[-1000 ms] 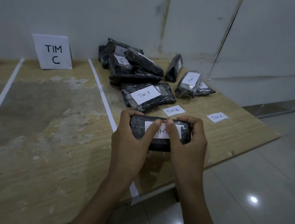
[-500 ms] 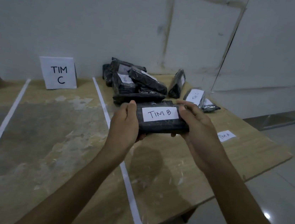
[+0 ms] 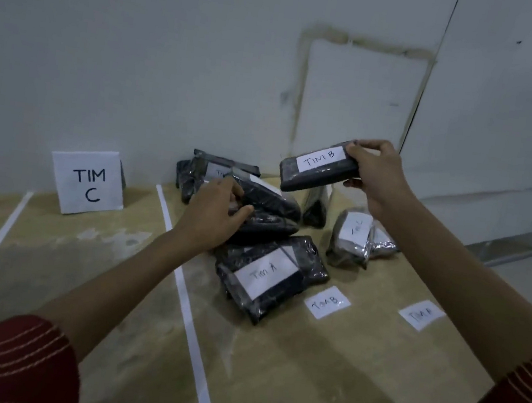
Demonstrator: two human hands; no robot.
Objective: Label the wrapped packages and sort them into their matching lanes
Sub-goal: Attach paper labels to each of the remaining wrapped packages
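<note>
The right hand [image 3: 375,173] is pinching the labelled TIM B package [image 3: 317,167] aloft, probably needing lane B next, while the left hand [image 3: 217,217] is curling its fingers onto the pile [image 3: 271,202], grip unclear.

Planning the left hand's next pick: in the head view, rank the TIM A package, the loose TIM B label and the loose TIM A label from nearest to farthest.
1. The TIM A package, just below the left hand in the picture.
2. The loose TIM B label, right of that package.
3. The loose TIM A label, farthest right.
</note>
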